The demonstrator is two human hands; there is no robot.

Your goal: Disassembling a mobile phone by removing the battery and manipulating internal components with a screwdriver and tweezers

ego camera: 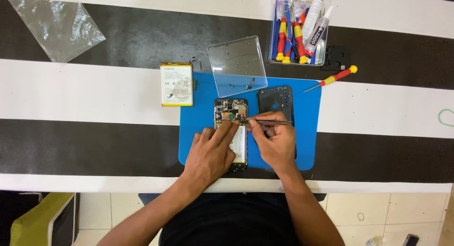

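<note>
**Tweezers over an opened phone**

From my head camera, looking down: my left hand (210,154) lay flat on the lower half of the opened phone (231,114), fingers close together and stretched toward twelve o'clock, pinning it to the blue mat (307,132). It gripped nothing. My right hand (274,142) had its fingers pinched tight around a pair of metal tweezers (269,122), lying almost level with the tips pointing to nine o'clock, over the phone's circuit board.

My hands hid most of the phone's battery area. The right hand also covered the lower part of the dark back cover (275,102), which lay just beside the phone at three o'clock.

At twelve o'clock of the phone sat a clear plastic lid (236,66) with small screws on it. A loose battery (177,84) lay at ten o'clock, off the mat. A tool tray (299,28) stood at one o'clock, a red-and-yellow screwdriver (333,78) near it.
</note>
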